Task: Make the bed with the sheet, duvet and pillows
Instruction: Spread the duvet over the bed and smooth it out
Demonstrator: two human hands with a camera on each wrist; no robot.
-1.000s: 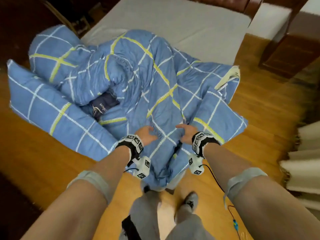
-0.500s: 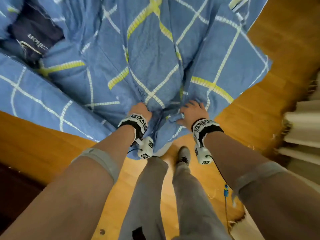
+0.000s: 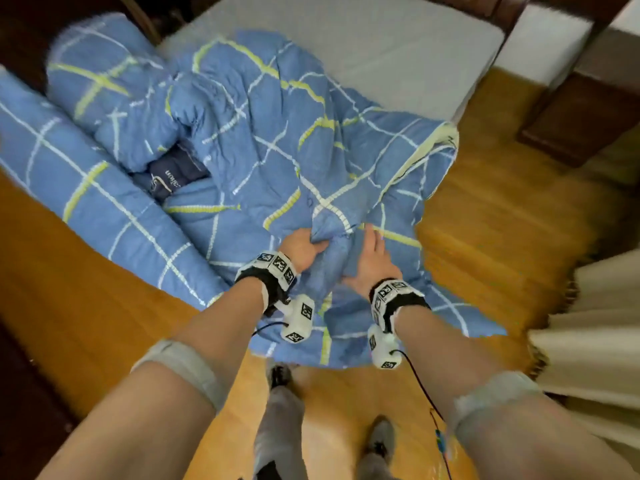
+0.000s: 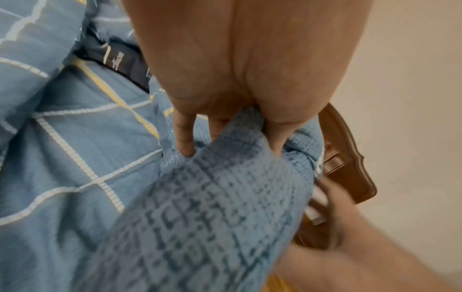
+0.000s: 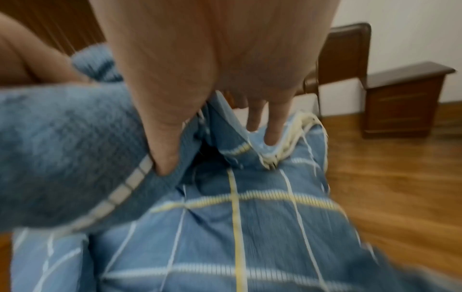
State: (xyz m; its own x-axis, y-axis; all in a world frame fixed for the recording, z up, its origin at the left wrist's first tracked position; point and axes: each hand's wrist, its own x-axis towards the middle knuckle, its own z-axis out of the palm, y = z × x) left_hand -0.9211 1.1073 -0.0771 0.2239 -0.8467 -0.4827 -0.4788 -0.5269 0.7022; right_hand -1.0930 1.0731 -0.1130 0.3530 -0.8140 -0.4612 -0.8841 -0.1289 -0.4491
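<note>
A blue duvet point(image 3: 277, 133) with white and yellow checks lies crumpled at the foot of the bed and spills onto the floor. My left hand point(image 3: 306, 245) grips a raised bunch of it; the left wrist view shows the fingers point(image 4: 185, 138) curled into the fabric point(image 4: 212, 207). My right hand point(image 3: 370, 258) lies just right of that bunch with straight fingers point(image 5: 272, 130) touching a fold of the duvet point(image 5: 237, 217). Two matching pillows point(image 3: 104, 81) point(image 3: 86, 202) sit on the left. The grey sheet point(image 3: 381, 46) covers the mattress beyond.
A dark navy cloth with lettering point(image 3: 173, 174) shows between the pillows and the duvet. A dark wooden nightstand point(image 3: 588, 116) stands at the right, pale curtains point(image 3: 595, 323) hang nearer. My feet point(image 3: 381, 441) stand on the wooden floor point(image 3: 502, 220).
The view has lifted from the duvet's hanging edge to the whole bed. My left hand has gathered a bunch higher up, and my right hand has let go and straightened its fingers.
</note>
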